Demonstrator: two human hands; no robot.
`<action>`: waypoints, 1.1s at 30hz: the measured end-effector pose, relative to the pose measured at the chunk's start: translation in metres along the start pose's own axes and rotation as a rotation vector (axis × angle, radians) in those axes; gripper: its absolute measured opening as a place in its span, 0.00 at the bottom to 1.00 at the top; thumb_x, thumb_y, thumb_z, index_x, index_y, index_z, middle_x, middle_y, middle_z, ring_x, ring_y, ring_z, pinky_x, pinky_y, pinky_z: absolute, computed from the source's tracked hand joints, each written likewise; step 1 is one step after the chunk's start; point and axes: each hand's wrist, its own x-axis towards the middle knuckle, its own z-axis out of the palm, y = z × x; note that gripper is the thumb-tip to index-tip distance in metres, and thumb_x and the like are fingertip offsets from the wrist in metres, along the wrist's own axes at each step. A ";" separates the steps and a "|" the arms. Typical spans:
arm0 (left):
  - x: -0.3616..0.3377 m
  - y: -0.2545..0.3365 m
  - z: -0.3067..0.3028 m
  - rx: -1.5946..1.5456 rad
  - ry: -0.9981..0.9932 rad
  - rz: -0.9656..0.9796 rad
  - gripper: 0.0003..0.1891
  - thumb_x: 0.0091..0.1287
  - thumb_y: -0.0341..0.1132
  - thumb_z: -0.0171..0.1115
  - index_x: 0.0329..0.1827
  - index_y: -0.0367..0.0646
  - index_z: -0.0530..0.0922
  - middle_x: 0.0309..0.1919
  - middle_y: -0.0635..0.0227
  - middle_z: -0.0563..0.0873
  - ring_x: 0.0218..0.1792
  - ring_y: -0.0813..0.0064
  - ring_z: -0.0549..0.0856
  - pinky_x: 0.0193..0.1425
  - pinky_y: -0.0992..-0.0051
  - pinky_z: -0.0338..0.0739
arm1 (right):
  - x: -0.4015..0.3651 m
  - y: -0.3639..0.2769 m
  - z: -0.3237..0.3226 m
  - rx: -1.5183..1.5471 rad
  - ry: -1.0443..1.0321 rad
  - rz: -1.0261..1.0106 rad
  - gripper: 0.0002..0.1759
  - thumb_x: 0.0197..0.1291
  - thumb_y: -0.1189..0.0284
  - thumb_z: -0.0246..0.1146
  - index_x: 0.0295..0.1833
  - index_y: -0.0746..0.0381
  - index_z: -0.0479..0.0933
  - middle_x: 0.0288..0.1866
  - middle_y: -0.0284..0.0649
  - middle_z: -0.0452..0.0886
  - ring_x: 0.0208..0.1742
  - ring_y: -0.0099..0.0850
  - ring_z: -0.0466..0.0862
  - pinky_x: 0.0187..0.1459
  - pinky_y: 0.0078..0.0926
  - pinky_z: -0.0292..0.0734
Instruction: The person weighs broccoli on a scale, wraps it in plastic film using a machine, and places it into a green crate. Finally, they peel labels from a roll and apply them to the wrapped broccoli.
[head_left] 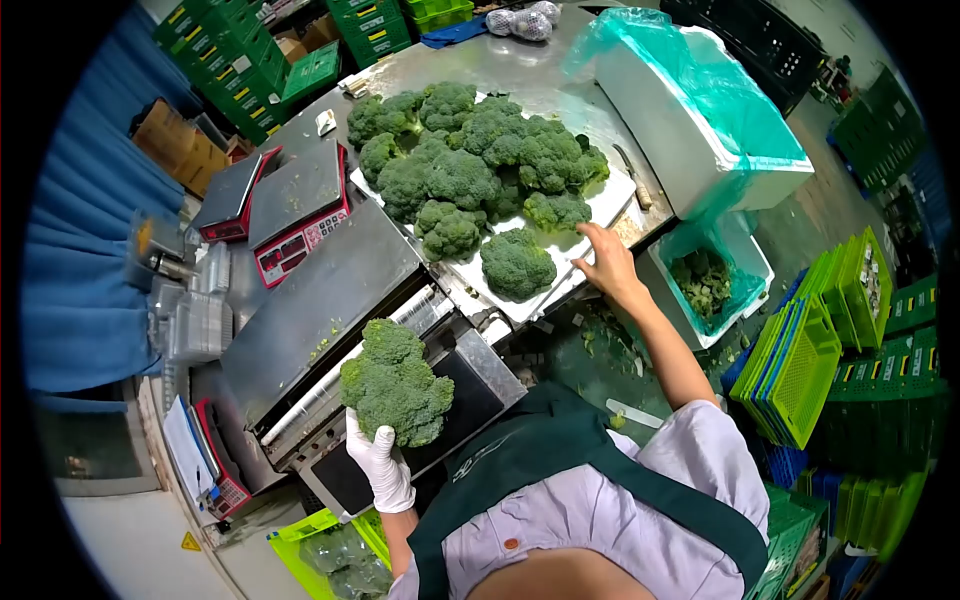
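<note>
Your gloved left hand [380,462] holds a broccoli head [397,388] at its lower end, thumb up against the florets, above the dark-topped machine [482,372]. Your bare right hand [590,247] — fingers parted — is beside the broccoli pile [470,165] on the white board [608,203]; whether the fingertips touch it, I cannot tell.

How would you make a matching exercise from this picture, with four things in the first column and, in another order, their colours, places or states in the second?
Column 1
1. left hand
2. knife
3. curtain
4. right hand

Column 2
A. blue, hanging in folds
B. ungloved, near the broccoli pile
C. lying between that pile and a white box
D. gloved, holding a broccoli head

Pairs: 1-D, 2-C, 3-A, 4-B
</note>
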 end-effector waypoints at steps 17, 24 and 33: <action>0.011 0.011 0.004 0.048 0.079 0.039 0.44 0.46 0.37 0.78 0.65 0.31 0.64 0.55 0.63 0.77 0.53 0.70 0.78 0.61 0.71 0.71 | 0.047 0.044 0.006 0.331 0.114 0.086 0.25 0.48 0.72 0.65 0.55 0.63 0.76 0.50 0.51 0.80 0.48 0.42 0.82 0.52 0.32 0.75; 0.012 0.015 0.006 0.053 0.071 0.019 0.44 0.46 0.37 0.78 0.65 0.32 0.64 0.54 0.62 0.77 0.53 0.70 0.78 0.61 0.71 0.70 | 0.043 0.070 0.006 0.792 -0.066 0.327 0.25 0.49 0.70 0.65 0.55 0.67 0.76 0.47 0.45 0.83 0.49 0.31 0.82 0.49 0.27 0.76; 0.013 0.015 0.003 0.058 0.090 0.036 0.43 0.46 0.37 0.78 0.64 0.31 0.65 0.54 0.63 0.77 0.53 0.71 0.77 0.60 0.73 0.70 | 0.042 0.040 0.018 0.020 0.381 -0.332 0.24 0.48 0.80 0.63 0.55 0.63 0.73 0.54 0.45 0.78 0.59 0.45 0.75 0.55 0.36 0.74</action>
